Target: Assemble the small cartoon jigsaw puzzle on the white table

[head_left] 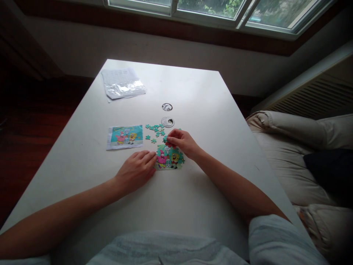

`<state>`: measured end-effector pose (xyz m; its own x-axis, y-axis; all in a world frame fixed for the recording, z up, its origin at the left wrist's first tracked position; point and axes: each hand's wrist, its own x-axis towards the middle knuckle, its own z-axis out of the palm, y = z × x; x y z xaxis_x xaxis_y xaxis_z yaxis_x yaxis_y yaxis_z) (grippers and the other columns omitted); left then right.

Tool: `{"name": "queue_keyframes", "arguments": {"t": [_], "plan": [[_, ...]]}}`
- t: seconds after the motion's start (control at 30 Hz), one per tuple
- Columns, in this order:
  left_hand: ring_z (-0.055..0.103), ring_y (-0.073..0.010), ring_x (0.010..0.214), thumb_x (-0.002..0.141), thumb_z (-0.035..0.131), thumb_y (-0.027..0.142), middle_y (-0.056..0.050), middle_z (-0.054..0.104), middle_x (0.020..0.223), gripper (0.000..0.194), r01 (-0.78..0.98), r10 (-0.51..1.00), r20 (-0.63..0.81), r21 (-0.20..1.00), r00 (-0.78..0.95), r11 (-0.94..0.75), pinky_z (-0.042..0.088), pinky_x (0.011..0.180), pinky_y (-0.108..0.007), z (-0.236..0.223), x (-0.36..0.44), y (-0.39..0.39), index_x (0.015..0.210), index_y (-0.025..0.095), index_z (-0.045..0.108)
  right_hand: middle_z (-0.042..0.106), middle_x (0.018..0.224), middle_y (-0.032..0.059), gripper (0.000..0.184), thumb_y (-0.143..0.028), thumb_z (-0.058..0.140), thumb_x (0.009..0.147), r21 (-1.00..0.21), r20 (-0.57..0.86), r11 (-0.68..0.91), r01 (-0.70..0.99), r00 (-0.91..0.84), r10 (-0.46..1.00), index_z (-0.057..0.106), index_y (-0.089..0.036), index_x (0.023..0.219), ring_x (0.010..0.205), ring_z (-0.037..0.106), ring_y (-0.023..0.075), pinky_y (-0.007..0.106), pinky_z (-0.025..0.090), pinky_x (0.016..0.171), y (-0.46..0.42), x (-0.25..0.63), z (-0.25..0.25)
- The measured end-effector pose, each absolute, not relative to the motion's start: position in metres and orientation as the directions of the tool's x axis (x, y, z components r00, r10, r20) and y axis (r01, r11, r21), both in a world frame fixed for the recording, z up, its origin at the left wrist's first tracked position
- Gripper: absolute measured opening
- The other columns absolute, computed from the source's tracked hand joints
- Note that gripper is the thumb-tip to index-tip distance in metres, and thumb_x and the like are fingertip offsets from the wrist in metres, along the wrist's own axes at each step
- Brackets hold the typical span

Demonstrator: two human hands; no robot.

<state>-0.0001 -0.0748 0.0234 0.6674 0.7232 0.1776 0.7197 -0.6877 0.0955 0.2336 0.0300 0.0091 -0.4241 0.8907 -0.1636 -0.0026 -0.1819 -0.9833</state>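
A partly joined jigsaw puzzle with pink and yellow cartoon figures lies on the white table. My left hand rests flat at its left edge, fingers stretched out. Above its upper edge, my right hand pinches a small green puzzle piece between thumb and fingers. Several loose green puzzle pieces are scattered just beyond, to the left of my right hand. Left of them lies a picture sheet showing the same figures. My right fingers hide part of the puzzle's top.
Papers in a clear plastic sleeve lie at the table's far left. Two round metallic-looking discs sit beyond the pieces. A beige sofa stands to the right, and a window is behind the table.
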Motion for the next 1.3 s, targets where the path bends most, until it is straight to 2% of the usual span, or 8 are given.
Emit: {"name": "queue_keyframes", "arguments": {"t": [0.63, 1.07, 1.3], "plan": [[0.055, -0.0289, 0.123, 0.096, 0.057, 0.022, -0.012, 0.061, 0.135, 0.037, 0.721, 0.727, 0.153, 0.105, 0.669, -0.685, 0.047, 0.101, -0.045, 0.022, 0.0008, -0.0742, 0.132, 0.017, 0.056, 0.073, 0.079, 0.0023, 0.03, -0.04, 0.078, 0.077, -0.992, -0.114, -0.126, -0.002, -0.411, 0.905, 0.066, -0.019, 0.094, 0.069, 0.064, 0.0134, 0.024, 0.044, 0.057, 0.0327, 0.2356, 0.0073], [0.057, -0.0292, 0.122, 0.095, 0.06, 0.023, -0.013, 0.063, 0.132, 0.035, 0.726, 0.734, 0.148, 0.112, 0.663, -0.678, 0.05, 0.1, -0.046, 0.0251, 0.0017, -0.0744, 0.129, 0.015, 0.059, 0.076, 0.089, 0.0056, 0.029, -0.037, 0.074, 0.081, -0.986, -0.162, -0.165, 0.025, -0.396, 0.904, 0.072, -0.017, 0.102, 0.076, 0.072, 0.0165, 0.024, 0.051, 0.06, 0.0333, 0.2361, 0.0037], [0.056, -0.0297, 0.122, 0.096, 0.058, 0.024, -0.012, 0.062, 0.133, 0.035, 0.727, 0.733, 0.145, 0.1, 0.665, -0.68, 0.049, 0.1, -0.046, 0.024, 0.0016, -0.0742, 0.129, 0.014, 0.059, 0.076, 0.086, 0.0053, 0.03, -0.038, 0.076, 0.079, -0.985, -0.168, -0.169, 0.033, -0.395, 0.903, 0.072, -0.016, 0.099, 0.071, 0.071, 0.015, 0.024, 0.051, 0.06, 0.0331, 0.2358, 0.0043]]}}
